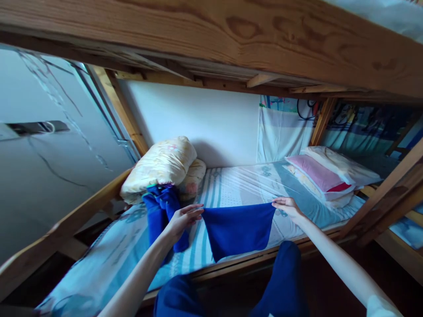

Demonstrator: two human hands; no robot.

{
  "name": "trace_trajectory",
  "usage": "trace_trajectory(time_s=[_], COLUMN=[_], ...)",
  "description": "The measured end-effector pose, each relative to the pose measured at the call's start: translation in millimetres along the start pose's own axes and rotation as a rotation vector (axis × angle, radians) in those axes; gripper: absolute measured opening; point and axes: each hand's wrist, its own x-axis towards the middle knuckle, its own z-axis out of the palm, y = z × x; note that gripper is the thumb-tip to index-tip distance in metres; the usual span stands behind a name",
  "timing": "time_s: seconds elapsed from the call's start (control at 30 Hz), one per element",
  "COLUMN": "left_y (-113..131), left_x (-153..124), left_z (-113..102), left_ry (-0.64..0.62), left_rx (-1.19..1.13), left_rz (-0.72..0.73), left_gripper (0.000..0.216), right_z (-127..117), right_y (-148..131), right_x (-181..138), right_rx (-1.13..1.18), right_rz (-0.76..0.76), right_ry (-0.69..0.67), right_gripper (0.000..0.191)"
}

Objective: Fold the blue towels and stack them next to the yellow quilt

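A blue cloth (241, 231) is stretched out between my two hands over the front edge of the bed. Its upper left corner is pinched by my left hand (185, 219), and my right hand (289, 208) grips the upper right corner. The top edge is nearly straight, and the lower part hangs down by the bed's side board. Just beyond my left hand lies a pair of blue trousers (155, 218) on the striped mattress sheet (231, 182), partly hidden by my forearm.
A bundled cream quilt (161, 163) rests at the left end of the bed. Stacked pillows (317, 171) lie at the right end. The upper bunk's thick wooden beam (211, 35) runs low overhead, and a wooden post (390, 189) stands at right.
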Motion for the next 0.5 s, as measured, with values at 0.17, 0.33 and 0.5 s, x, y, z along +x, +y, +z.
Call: trace_trajectory(time_s=[0.17, 0.33, 0.5], left_y=[-20.7, -23.7, -0.3], left_x=[25.5, 75.1, 126.2], left_z=[4.9, 21.8, 40.2], left_ry=[-0.031, -0.073, 0.094], left_rx=[-0.139, -0.102, -0.041], left_rz=[-0.067, -0.059, 0.104], left_gripper=[0.049, 0.04, 0.04], right_z=[7.2, 34.1, 63.7], right_y=[6.2, 5.1, 1.5], right_x=[18.9, 67.6, 118.7], right_rx=[0.031, 0.019, 0.064], right_rz=[0.092, 0.232, 0.038], right_ry=[-0.074, -0.092, 0.077], right_gripper=[0.029, 0.017, 0.019])
